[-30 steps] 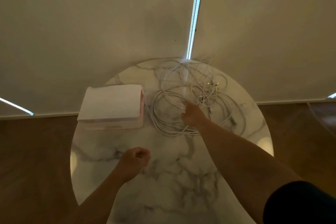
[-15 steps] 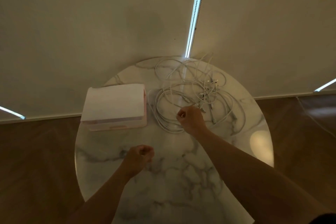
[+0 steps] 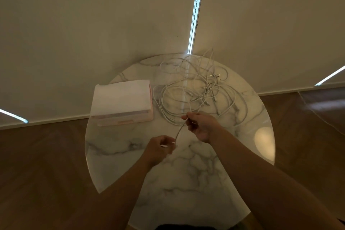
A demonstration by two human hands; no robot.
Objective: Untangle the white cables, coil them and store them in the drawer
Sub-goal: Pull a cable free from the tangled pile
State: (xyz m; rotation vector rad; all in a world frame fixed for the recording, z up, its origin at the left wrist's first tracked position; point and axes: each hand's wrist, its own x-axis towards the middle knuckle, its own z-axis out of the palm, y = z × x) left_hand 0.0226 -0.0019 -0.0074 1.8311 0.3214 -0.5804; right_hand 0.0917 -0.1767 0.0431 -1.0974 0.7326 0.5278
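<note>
My right hand (image 3: 202,126) is raised over the round white marble table (image 3: 186,183) with grey veins. Its thumb and fingers pinch 1 thin white cable strand (image 3: 180,129). The strand slants down and left from those fingertips to my left hand (image 3: 158,150), whose fingers are curled around its lower end. That hand is blurred, so I cannot make out a plug. The 2 hands are near each other, the left one closer to me.

Past my right hand the strand leads back into the tangle of white cables (image 3: 205,89), which lies on the far right part of the table. Its loops cross each other many times, and several small metal-tipped plugs sit in the knot near its middle. Wide outer loops ring that knot, and some of them lie across the line the held strand takes into the heap.

Left of the tangle stands the pale pink drawer box (image 3: 121,99) with a flat white top, its front facing me. The nearest cable loop lies just beside its right side; I cannot tell whether they touch.

Behind the table hang 2 cream roller blinds (image 3: 93,24) with a bright slit of daylight (image 3: 195,15) between them. Brown wooden floor (image 3: 37,164) shows on both sides of the table. A round patch of reflected light (image 3: 265,142) sits on the table near its right rim.
</note>
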